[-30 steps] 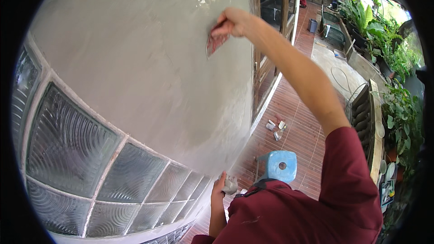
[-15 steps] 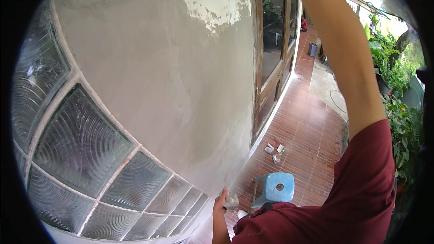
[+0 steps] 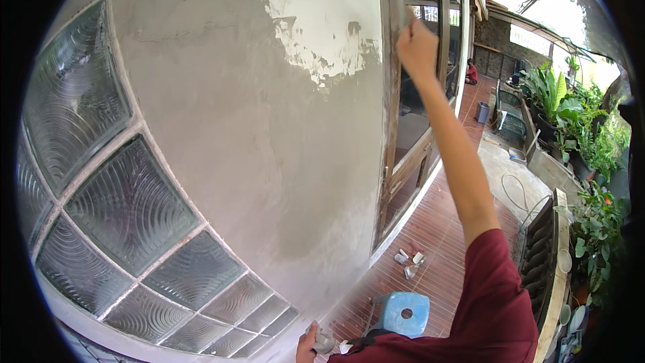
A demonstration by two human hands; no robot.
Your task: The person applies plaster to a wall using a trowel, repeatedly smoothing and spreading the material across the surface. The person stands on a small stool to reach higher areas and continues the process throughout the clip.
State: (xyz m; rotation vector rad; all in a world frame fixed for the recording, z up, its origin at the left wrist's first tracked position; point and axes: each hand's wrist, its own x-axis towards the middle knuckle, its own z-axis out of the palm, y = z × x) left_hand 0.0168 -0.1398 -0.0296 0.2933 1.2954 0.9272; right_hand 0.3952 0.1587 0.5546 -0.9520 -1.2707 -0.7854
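Observation:
My right arm reaches up across the view. My right hand [image 3: 418, 50] is closed near the brown door frame [image 3: 388, 94], its fingers bent round something thin and blurred that I cannot make out. Low in the view, my left hand [image 3: 306, 344] is closed on a lump of grey putty [image 3: 324, 341], thumb uppermost; whether a tool lies under the lump is hidden. In front of me the wall [image 3: 222, 107] is mostly coated in smooth grey plaster, with a darker, damp-looking stretch lower down. A pale patch [image 3: 322, 13] with ragged edges shows at the top.
Glass blocks [image 3: 131, 205] line the wall at left. A blue stool [image 3: 403, 312] stands on the red tiled floor [image 3: 437, 242], near small scraps [image 3: 411, 262]. Farther off are a grey bin [image 3: 482, 112] and a seated person in red [image 3: 471, 72]. Plants [image 3: 557, 101] border the right.
My view has shifted, so more of the walkway shows. My right hand, out of frame before, now appears beside the door frame. The left hand still holds the grey lump.

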